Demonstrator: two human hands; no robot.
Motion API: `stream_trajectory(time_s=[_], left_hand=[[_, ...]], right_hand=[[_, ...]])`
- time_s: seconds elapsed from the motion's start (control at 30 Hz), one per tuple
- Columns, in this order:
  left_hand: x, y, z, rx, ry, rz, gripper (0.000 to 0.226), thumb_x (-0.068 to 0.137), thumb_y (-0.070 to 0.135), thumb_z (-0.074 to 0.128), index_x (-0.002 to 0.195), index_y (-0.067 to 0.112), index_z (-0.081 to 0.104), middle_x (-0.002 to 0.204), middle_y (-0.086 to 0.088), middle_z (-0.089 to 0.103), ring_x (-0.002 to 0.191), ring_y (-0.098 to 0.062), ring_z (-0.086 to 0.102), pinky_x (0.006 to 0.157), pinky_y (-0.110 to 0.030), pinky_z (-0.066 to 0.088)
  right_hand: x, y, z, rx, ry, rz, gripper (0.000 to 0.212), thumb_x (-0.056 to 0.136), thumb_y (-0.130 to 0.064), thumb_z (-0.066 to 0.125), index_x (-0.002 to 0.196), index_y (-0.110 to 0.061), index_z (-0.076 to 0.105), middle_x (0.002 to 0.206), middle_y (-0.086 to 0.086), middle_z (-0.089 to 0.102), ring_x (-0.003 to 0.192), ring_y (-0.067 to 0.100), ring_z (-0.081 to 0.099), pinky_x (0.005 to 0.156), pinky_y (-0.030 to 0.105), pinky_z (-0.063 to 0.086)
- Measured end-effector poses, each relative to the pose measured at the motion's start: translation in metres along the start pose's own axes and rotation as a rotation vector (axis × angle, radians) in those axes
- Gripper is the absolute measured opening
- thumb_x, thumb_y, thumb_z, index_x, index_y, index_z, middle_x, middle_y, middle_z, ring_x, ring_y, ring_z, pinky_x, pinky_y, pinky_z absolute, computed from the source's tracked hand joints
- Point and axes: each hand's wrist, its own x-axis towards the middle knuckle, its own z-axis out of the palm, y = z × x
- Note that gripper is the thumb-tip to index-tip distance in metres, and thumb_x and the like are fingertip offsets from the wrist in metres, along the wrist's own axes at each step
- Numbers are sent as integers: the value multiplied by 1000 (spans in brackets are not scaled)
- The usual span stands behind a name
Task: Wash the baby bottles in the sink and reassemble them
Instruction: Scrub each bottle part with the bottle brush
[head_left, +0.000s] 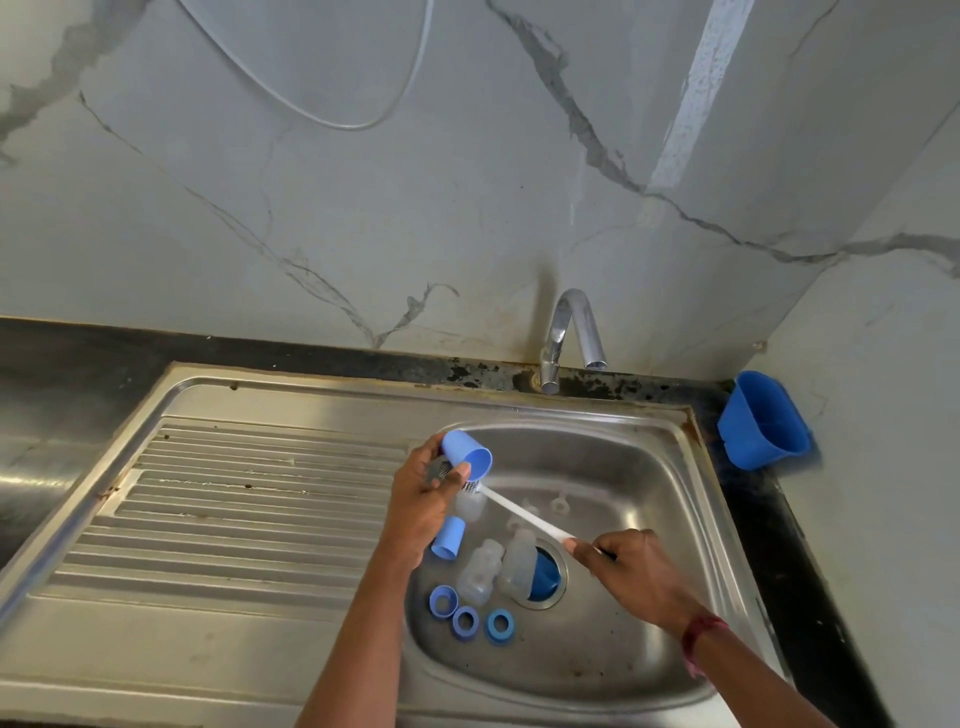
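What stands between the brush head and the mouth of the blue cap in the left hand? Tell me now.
Nothing visible. The brush head sits just below the open mouth of the blue cap, beside the left hand; the right hand holds its handle.

Seen through a single wide-angle camera worn on the person's head, looking forward and steeply down from the near edge of the steel sink (613, 431). The basin lies close, low and right of centre; the tap (569, 332) rises just behind it, the veined wall (363, 182) fills the frame beyond, and the drainboard (234, 493) stretches to its left.
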Motion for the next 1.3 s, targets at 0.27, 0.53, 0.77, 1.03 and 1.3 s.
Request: stream_trajectory(time_s=[0.27,0.53,0.77,1.03,1.3], left_hand=[[-2,-4,8,-163,103,-3,24,87,14,72,110,21,69,106,-3,74,98,-16,68,76,-19,53],[-1,-3,19,-220,86,4,41,77,26,82,115,16,69,108,-5,74,101,-22,69,81,-28,55],[8,0,21,-282,144,-56,38,74,35,84,107,22,71,103,-7,74,95,-22,69,82,-39,52],[8,0,26,-358,161,-71,37,72,31,84,106,21,72,99,-3,76,94,-19,69,85,-39,53],[11,4,27,-362,218,-46,46,68,34,82,108,16,70,103,-10,73,92,-20,68,82,-37,53]], right_hand=[[-2,12,-3,20,51,-89,67,76,-77,48,48,-19,31,43,-5,29,42,11,26,46,21,31],[2,14,5,55,89,-121,63,81,-67,53,47,-19,29,41,-6,26,42,11,24,45,17,27],[4,15,12,85,149,-160,61,85,-61,57,49,-15,39,42,-6,31,40,11,29,45,14,29],[6,3,27,152,133,-96,60,82,-62,53,48,-14,45,41,-6,37,39,10,33,44,16,32],[-4,7,39,167,242,-143,58,86,-57,57,56,-7,59,42,-8,37,40,11,34,44,15,28]])
